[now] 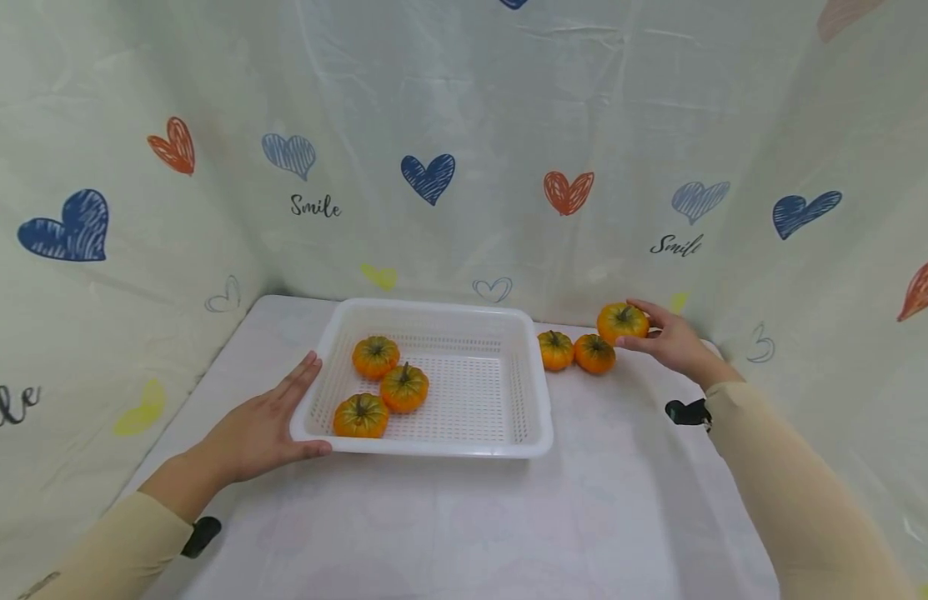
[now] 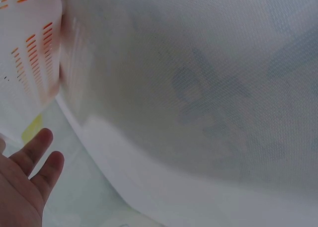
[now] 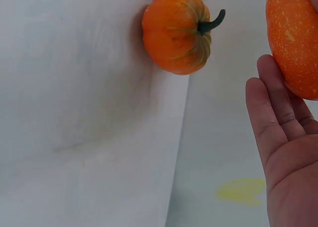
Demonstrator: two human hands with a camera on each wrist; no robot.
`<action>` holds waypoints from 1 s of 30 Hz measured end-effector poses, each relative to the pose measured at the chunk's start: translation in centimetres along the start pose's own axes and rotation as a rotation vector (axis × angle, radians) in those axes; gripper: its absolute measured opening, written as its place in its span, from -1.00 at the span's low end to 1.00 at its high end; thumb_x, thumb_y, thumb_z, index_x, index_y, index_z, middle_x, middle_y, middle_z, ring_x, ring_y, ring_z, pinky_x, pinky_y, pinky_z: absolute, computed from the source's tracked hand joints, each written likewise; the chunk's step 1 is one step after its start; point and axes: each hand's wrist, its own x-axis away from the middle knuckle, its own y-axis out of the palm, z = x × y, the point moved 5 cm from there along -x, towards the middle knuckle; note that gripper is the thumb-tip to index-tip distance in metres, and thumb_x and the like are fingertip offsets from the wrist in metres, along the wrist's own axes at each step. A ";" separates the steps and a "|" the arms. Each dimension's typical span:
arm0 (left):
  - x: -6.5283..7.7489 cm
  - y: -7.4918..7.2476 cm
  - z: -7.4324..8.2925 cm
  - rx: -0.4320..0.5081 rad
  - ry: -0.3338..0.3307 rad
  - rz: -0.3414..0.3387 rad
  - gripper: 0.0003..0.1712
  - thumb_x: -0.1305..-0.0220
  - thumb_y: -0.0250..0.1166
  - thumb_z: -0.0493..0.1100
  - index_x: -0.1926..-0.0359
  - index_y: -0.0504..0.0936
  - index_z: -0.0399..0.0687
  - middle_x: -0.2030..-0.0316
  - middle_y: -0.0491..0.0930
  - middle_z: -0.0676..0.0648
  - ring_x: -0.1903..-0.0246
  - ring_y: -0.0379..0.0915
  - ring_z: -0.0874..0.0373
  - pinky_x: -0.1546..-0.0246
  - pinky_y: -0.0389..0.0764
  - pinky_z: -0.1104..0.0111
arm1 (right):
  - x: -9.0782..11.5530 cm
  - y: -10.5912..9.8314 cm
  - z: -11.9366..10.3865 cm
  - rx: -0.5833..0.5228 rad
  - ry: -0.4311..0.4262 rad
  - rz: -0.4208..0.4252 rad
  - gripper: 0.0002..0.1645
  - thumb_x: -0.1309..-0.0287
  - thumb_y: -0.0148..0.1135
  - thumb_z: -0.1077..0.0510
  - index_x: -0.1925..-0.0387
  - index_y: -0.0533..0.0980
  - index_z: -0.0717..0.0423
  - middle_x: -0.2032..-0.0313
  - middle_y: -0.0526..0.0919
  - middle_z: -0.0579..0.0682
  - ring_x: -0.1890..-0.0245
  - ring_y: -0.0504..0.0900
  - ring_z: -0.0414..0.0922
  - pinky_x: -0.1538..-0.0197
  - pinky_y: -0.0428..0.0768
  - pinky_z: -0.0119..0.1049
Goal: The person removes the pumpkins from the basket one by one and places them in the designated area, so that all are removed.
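Note:
A white plastic basket [image 1: 464, 450] with slotted walls stands on the table, and three small orange pumpkins [image 1: 404, 388] lie in its left half. My left hand [image 1: 257, 429] spreads around the basket's front left corner, fingers straight along the left side and thumb at the front rim. In the left wrist view, fingers [image 2: 37, 150] of this hand extend beside the basket's wall. At the back right, my right hand [image 1: 677, 342] holds another small pumpkin [image 1: 621, 322] between thumb and fingers, raised in the right wrist view. Two more pumpkins [image 1: 594, 354] sit between it and the basket.
The table [image 1: 464, 525] carries a pale cover. Behind it and at both sides hangs a light curtain [image 1: 494, 108] printed with hearts and the word Smile. The table's back edge runs close behind the basket and the pumpkins.

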 end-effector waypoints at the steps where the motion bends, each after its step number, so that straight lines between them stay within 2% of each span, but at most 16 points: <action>1: 0.0 0.0 0.0 0.001 -0.002 0.000 0.37 -0.09 0.22 0.55 -0.60 -0.28 -0.02 -0.58 -0.25 -0.11 -0.25 0.33 -0.33 -0.12 0.46 -0.18 | -0.1 0.1 0.3 -0.006 0.006 0.005 0.15 -0.08 0.42 -0.30 -0.56 0.08 -0.10 -0.35 0.25 0.26 -0.21 0.32 0.26 -0.19 0.46 0.21; 8: 0.2 0.0 -0.2 0.007 -0.008 -0.003 0.37 -0.08 0.22 0.55 -0.60 -0.28 -0.02 -0.58 -0.25 -0.11 -0.26 0.32 -0.34 -0.12 0.45 -0.19 | -0.1 0.1 2.5 -0.018 0.075 0.018 0.23 -0.06 0.38 -0.37 -0.58 -0.02 -0.07 -0.36 0.19 0.35 -0.25 0.25 0.32 -0.20 0.41 0.28; 13: 0.0 0.0 -0.1 0.002 0.001 0.003 0.38 -0.08 0.20 0.58 -0.60 -0.29 -0.01 -0.58 -0.26 -0.10 -0.22 0.37 -0.34 -0.10 0.47 -0.17 | 0.3 0.0 4.2 -0.028 0.161 0.032 0.27 -0.10 0.33 -0.40 -0.60 -0.13 -0.08 -0.35 0.11 0.47 -0.16 0.39 0.35 -0.21 0.39 0.30; 19: 0.1 0.2 -0.5 0.002 -0.007 0.004 0.37 -0.08 0.19 0.59 -0.60 -0.29 0.01 -0.58 -0.26 -0.08 -0.20 0.39 -0.33 -0.10 0.47 -0.18 | -0.1 0.3 5.3 -0.077 0.190 0.035 0.27 -0.13 0.34 -0.36 -0.60 -0.16 -0.03 -0.39 0.03 0.53 -0.12 0.47 0.37 -0.25 0.36 0.26; 25: 0.1 0.1 -0.4 0.011 -0.009 0.000 0.37 -0.08 0.20 0.58 -0.60 -0.29 0.02 -0.59 -0.27 -0.07 -0.21 0.37 -0.34 -0.11 0.46 -0.18 | -0.3 0.7 5.9 -0.091 0.196 0.043 0.26 -0.15 0.33 -0.35 -0.59 -0.14 0.02 -0.37 0.09 0.50 -0.11 0.47 0.31 -0.24 0.43 0.16; 30: 0.0 0.1 -0.3 0.010 -0.011 -0.002 0.37 -0.08 0.21 0.57 -0.60 -0.29 0.02 -0.58 -0.27 -0.08 -0.21 0.37 -0.35 -0.11 0.46 -0.18 | -0.2 0.9 7.1 -0.071 0.217 0.059 0.25 -0.16 0.31 -0.37 -0.58 -0.11 0.09 -0.28 0.23 0.44 -0.04 0.49 0.24 -0.15 0.55 -0.03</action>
